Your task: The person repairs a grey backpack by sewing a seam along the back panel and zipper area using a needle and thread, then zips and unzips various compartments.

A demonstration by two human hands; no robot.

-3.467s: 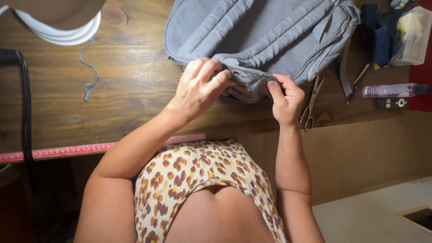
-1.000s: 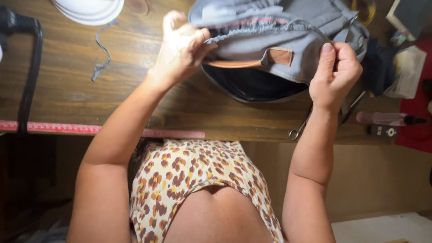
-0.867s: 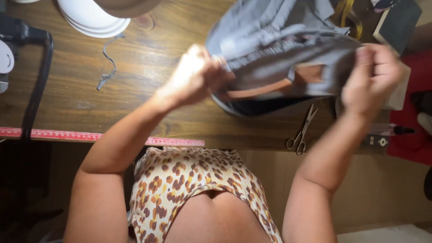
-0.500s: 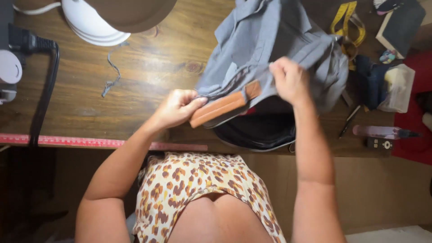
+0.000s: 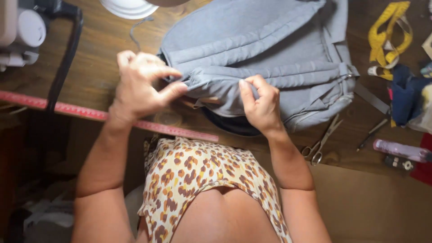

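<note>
A grey fabric backpack [image 5: 265,49] lies flat on the wooden table [image 5: 90,54], its near edge folded over a dark lining. My left hand [image 5: 141,83] pinches the folded grey edge at the bag's left corner between thumb and fingers. My right hand [image 5: 258,103] grips the same folded edge further right, fingers curled over the cloth. A brown strip shows just under the fold between my hands.
Scissors [image 5: 320,141] lie at the table's front right. A red measuring tape [image 5: 103,114] runs along the front edge. A yellow tape [image 5: 389,31], dark blue cloth [image 5: 407,96] and pink tube [image 5: 400,149] sit right. White plates [image 5: 128,6] and a machine [image 5: 20,31] sit far left.
The backpack has come down flat on the table with its brown-trimmed opening folded under. Both hands have shifted onto the near folded edge, closer together.
</note>
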